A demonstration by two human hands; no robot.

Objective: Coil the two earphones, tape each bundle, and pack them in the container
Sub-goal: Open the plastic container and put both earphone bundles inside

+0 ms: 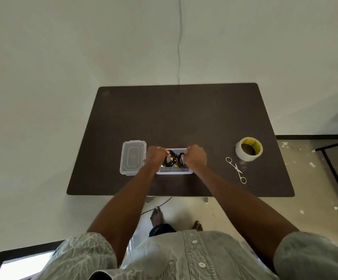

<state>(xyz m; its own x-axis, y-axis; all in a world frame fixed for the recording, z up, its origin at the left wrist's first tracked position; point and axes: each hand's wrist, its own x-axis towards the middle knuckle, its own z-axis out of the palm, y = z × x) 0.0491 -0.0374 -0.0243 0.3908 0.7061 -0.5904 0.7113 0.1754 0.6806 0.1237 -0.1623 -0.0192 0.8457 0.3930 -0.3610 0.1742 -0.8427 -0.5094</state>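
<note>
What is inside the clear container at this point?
Black earphone bundles with small yellow spots lie inside the container, between the left hand and right hand. The hands cover its side edges.

No text can be read for certain; the only printing in view stands on the yellow inner core of the tape roll (249, 148), at the right of the tabletop (184, 118); there dark marks run around the core's far rim, too small and blurred to make out as letters or numbers; the clear lid (133, 157) at the left and the clear container (174, 171) at the near middle show no legible label.
</note>
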